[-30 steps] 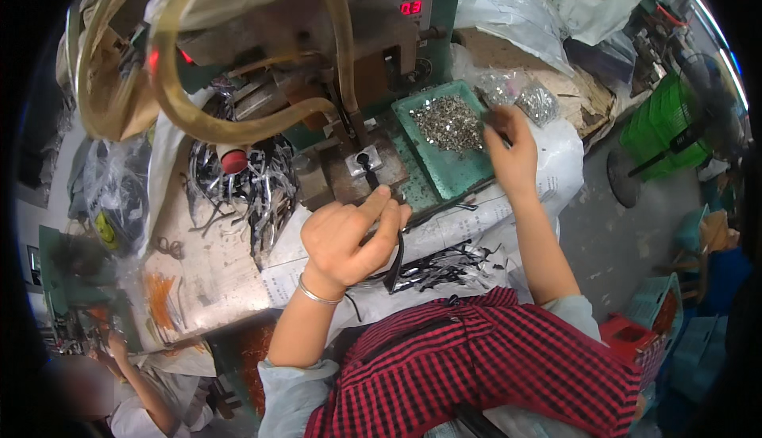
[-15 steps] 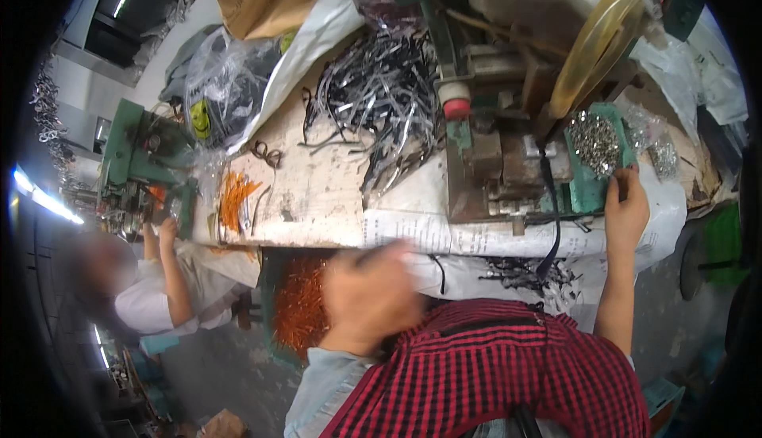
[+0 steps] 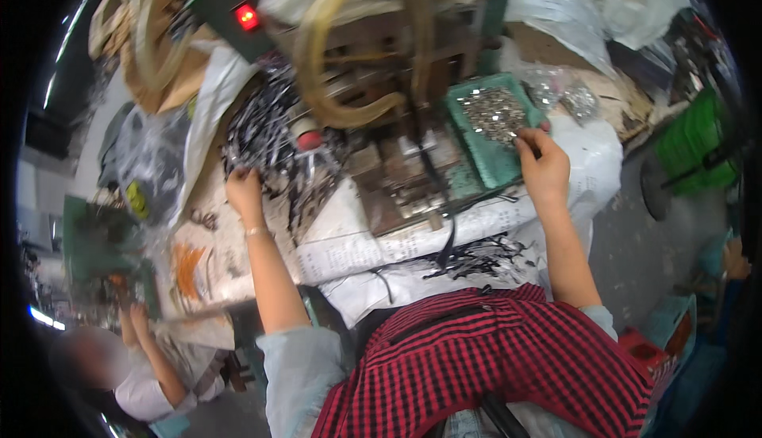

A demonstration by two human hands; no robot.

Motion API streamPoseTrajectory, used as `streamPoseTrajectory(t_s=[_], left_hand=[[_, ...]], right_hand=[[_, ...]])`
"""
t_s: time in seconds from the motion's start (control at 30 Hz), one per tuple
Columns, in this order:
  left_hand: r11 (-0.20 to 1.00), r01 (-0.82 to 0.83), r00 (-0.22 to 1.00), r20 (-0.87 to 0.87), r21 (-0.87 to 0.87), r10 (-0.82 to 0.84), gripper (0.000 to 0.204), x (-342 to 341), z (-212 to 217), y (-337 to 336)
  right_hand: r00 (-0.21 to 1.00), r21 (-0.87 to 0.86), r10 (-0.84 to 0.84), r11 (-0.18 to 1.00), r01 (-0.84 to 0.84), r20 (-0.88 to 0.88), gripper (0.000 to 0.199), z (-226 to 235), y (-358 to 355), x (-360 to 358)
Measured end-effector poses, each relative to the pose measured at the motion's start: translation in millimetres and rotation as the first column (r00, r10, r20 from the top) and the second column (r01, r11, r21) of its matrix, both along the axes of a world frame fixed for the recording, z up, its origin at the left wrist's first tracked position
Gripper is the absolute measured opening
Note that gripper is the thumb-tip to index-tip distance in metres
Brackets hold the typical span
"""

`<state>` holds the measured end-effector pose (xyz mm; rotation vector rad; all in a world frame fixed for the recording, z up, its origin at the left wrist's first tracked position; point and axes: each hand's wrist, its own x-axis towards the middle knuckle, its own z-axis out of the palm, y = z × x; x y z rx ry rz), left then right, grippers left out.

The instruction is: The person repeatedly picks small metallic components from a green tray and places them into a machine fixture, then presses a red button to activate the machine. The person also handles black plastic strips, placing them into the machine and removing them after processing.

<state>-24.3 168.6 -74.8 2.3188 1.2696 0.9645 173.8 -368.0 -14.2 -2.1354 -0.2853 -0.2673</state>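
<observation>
My left hand (image 3: 243, 189) reaches out to the left and grips into a tangled heap of thin black and silver metal strips (image 3: 266, 132) on the bench. My right hand (image 3: 542, 164) rests on the near edge of a green tray (image 3: 490, 160) that carries a pile of small shiny metal parts (image 3: 492, 111); its fingertips are pinched among those parts. Between the hands stands a small metal press block (image 3: 397, 176) under a loop of yellowish hose (image 3: 349, 81).
A red lamp (image 3: 246, 16) glows on the machine at the back. Loose black strips (image 3: 476, 255) lie on the paper-covered bench edge near my body. Clear bags of parts (image 3: 567, 96) sit right of the tray. Another person (image 3: 135, 358) works at lower left beside a green machine (image 3: 95, 239).
The view swung back toward the press. My left hand went from near my body out to the strip heap; my right hand stayed at the green tray.
</observation>
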Motion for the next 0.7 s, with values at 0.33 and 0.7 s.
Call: streamPoseTrajectory(t_s=[0.33, 0.7], left_hand=[[0.848, 0.468, 0.803, 0.521, -0.25, -0.289, 0.018, 17, 64, -130], [0.8, 0.558, 0.596, 0.777, -0.219, -0.203, 0.014, 29, 88, -228]], right_hand=[[0.947, 0.306, 0.315, 0.897, -0.319, 0.066, 0.017, 62, 6, -38], [0.931, 0.603, 0.362, 0.733, -0.316, 0.047, 0.046, 78, 99, -41]])
